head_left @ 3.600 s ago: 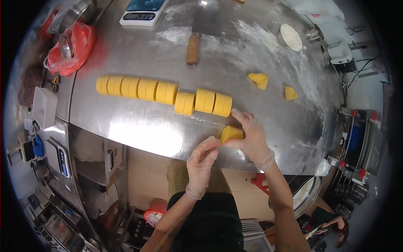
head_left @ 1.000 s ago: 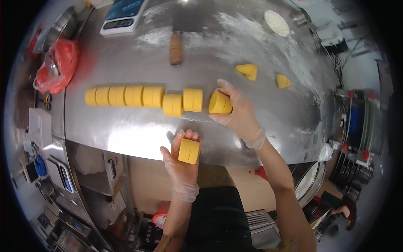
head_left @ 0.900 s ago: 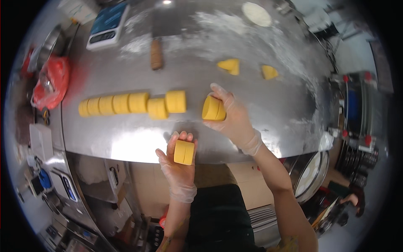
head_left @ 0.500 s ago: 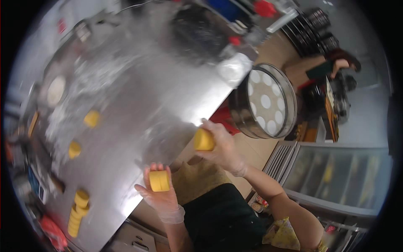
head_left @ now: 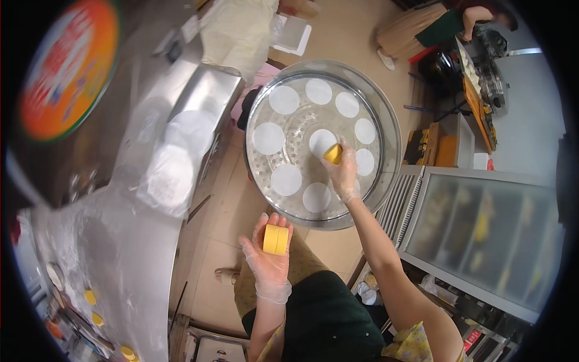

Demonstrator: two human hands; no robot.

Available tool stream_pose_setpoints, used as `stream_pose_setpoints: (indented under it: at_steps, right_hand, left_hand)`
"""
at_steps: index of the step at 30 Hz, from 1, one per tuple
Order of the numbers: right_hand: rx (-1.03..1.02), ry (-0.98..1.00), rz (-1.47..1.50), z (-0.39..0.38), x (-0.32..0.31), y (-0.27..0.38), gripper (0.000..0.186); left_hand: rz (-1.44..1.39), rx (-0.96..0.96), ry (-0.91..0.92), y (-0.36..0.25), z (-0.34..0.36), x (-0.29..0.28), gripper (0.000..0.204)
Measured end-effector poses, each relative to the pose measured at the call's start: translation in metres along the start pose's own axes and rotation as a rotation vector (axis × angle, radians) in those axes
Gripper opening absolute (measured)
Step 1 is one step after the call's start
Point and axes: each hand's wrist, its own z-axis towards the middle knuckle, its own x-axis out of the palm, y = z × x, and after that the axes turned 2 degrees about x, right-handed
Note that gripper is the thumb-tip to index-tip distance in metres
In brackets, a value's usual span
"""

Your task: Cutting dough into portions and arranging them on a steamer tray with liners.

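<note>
My right hand (head_left: 344, 174), in a clear thin glove, grips a yellow dough piece (head_left: 332, 154) over the round metal steamer tray (head_left: 306, 142). The dough is at the edge of the middle paper round (head_left: 323, 142); whether it touches the paper I cannot tell. Several more white paper rounds (head_left: 286, 180) lie in a ring on the perforated floor of the steamer. My left hand (head_left: 267, 260), gloved too, is palm up below the steamer's near rim. Two yellow dough pieces (head_left: 275, 240) rest side by side on its palm and fingers.
On the left, the steel table (head_left: 145, 253) carries flour and several yellow dough pieces (head_left: 90, 296). A plastic bag of white paper rounds (head_left: 170, 177) lies at its far corner. A glass-front cabinet (head_left: 482, 232) stands at right. Another person (head_left: 422, 27) works at the far right.
My view has swung toward the steamer. My right hand has carried its dough piece from beside the table to over the tray. My left hand, still holding two pieces, has come away from the table.
</note>
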Motion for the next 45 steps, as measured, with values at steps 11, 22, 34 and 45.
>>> stream_pose_setpoints:
  at_steps: [11, 22, 34, 45]
  right_hand:
    - [-0.003, 0.087, -0.019, 0.037, 0.054, -0.054, 0.080]
    - [-0.170, 0.559, 0.333, -0.005, -0.046, 0.073, 0.091]
    - [0.035, 0.276, 0.232, 0.020, 0.029, 0.093, 0.074]
    - [0.165, 0.088, -0.126, 0.039, 0.141, 0.114, 0.068]
  left_hand:
    - [0.171, 0.009, -0.105, 0.042, 0.054, 0.025, 0.069]
    - [0.288, -0.054, 0.028, 0.069, 0.115, 0.047, 0.080]
    - [0.965, 0.380, -0.087, 0.057, 0.099, 0.082, 0.065]
    - [0.929, 0.517, -0.163, 0.017, 0.010, 0.022, 0.052]
